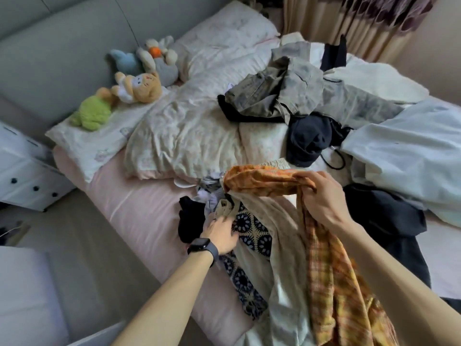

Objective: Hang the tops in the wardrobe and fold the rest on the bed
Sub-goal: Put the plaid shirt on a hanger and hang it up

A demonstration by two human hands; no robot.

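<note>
Head view has the right hand (pixel 321 198) clenching its grip on the orange plaid shirt (pixel 331 283), whose length runs left over the bed (pixel 129 203) and drapes toward the person, while the left hand (pixel 220 237), nearer that far end, rests straight-fingered on a cream garment (pixel 259 209); no writing is legible.

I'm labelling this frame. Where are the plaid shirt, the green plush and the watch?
plaid shirt (pixel 329 283): head view, on its hanging part.
green plush (pixel 92 113): head view, on its body.
watch (pixel 200 245): head view, on its face.
</note>
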